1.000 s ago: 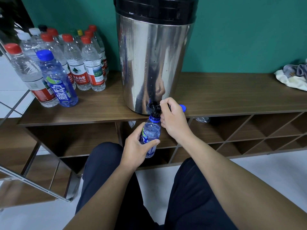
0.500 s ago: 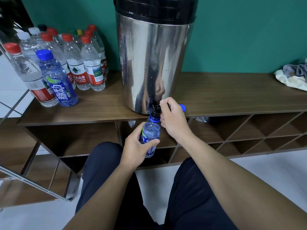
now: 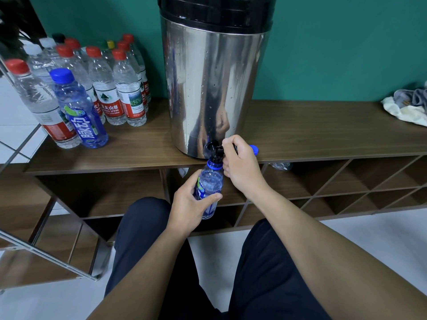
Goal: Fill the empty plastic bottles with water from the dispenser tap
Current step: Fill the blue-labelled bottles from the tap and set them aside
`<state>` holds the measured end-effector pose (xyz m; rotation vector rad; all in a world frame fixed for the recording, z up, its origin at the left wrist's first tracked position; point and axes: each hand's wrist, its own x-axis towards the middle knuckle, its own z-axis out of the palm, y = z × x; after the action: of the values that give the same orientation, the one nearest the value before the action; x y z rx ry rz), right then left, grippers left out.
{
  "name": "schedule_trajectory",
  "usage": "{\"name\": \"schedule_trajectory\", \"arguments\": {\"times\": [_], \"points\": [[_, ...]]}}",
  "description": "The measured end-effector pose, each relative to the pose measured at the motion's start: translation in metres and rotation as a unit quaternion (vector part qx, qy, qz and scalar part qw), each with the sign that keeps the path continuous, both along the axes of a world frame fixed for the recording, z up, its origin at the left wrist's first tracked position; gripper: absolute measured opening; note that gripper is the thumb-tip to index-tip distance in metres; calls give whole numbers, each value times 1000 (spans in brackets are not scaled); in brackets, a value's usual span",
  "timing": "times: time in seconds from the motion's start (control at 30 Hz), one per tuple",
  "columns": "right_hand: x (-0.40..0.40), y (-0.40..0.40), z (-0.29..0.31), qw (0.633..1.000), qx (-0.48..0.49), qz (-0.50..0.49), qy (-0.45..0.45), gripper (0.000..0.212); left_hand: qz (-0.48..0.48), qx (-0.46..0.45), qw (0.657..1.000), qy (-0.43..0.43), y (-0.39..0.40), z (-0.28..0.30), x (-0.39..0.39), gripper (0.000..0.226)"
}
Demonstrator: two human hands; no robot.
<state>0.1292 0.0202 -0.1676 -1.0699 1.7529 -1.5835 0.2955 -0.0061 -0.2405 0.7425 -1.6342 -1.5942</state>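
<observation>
A tall steel water dispenser [image 3: 215, 88] with a black lid stands on the wooden shelf top [image 3: 312, 132]. Its black tap [image 3: 215, 150] juts out at the front edge. My left hand [image 3: 189, 204] grips a small blue-tinted plastic bottle [image 3: 209, 183], uncapped, with its mouth right under the tap. My right hand [image 3: 240, 167] is closed on the tap's lever. A blue cap [image 3: 254, 149] lies on the shelf just behind my right hand.
Several capped bottles [image 3: 108, 88], mostly with red caps, stand at the left of the shelf top, with a blue bottle [image 3: 79, 112] in front. A crumpled cloth [image 3: 406, 107] lies at the far right. Open shelf compartments [image 3: 346, 181] are below; my knees are close.
</observation>
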Motion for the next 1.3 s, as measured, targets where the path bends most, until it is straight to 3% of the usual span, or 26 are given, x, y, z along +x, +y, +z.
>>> {"name": "schedule_trajectory", "arguments": {"times": [1.3], "points": [[2,2,4,1000,4,0,-4,32,-3,1,1000,4,1,2,0,59]]}}
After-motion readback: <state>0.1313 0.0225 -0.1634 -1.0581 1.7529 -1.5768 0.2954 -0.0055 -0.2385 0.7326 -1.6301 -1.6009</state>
